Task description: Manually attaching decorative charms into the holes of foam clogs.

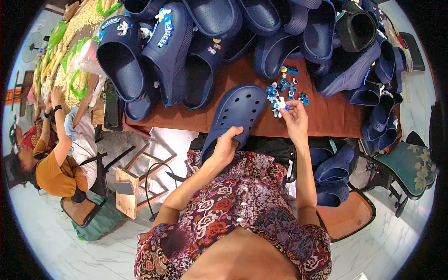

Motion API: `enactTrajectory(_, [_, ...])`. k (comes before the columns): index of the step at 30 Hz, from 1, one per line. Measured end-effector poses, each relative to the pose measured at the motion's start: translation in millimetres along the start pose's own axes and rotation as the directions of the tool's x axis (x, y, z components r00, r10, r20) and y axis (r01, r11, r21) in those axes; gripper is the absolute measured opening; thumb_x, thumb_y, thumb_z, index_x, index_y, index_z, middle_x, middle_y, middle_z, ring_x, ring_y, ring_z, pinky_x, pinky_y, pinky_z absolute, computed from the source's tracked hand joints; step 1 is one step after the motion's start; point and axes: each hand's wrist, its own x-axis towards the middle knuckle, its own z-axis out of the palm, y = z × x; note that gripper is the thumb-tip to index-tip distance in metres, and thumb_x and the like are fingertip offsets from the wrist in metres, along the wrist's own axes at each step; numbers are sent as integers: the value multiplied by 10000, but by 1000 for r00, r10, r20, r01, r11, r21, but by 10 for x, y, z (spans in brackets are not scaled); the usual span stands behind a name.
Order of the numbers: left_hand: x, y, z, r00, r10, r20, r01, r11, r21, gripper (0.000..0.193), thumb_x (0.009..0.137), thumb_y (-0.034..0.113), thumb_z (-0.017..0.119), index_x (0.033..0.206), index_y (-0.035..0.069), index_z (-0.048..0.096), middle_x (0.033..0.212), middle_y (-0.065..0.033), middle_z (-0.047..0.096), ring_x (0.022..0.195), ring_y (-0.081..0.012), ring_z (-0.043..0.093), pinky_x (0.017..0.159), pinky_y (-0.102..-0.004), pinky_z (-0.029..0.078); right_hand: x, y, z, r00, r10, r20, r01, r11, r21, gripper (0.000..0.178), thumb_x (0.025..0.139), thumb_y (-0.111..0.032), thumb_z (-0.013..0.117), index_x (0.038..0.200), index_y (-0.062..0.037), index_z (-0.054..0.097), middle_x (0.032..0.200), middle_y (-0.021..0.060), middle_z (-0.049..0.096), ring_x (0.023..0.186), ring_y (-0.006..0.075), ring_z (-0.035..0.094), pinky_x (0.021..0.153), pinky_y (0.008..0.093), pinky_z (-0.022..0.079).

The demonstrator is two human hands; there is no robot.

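Fingers (pixel 290 107) of the right hand (pixel 297 122) pinch a small white-and-blue plastic charm (pixel 280 105); slackening might drop it. The left hand (pixel 225 148) grips a navy perforated foam clog (pixel 237 109).

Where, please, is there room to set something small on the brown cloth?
Bare cloth lies between the right hand and the rightmost clogs, and left of the held clog. The charm cluster and clog pile beyond are crowded.

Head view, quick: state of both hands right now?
Left hand: closed, holding a navy clog.
Right hand: closed, pinching a small white-and-blue charm.
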Motion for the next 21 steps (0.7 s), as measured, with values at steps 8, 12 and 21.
enactTrajectory(8, [20,-9,-52,998,-44,47,41,998,56,164,809,89,689,955,22,659,983,-30,650,930,-140,594,865,-296,449,58,-343,256,957,115,265,-210,907,365,198,891,-36,636,1077,-5,574,912,37,645,776,75,586,705,212,457])
enactTrajectory(12, [112,-63,-163,992,-66,104,61,997,49,166,814,80,682,965,17,657,987,-37,651,924,-143,597,863,-302,455,101,-271,332,962,82,261,-162,939,304,201,869,-64,674,1052,-14,605,883,23,648,749,59,584,659,191,452])
enactTrajectory(21, [201,-81,-253,975,-72,210,67,997,30,184,812,47,663,987,-8,646,977,-53,650,904,-152,603,857,-314,461,172,-275,313,966,92,240,-149,962,230,213,834,-87,721,1012,-16,628,885,14,621,753,61,573,680,197,472])
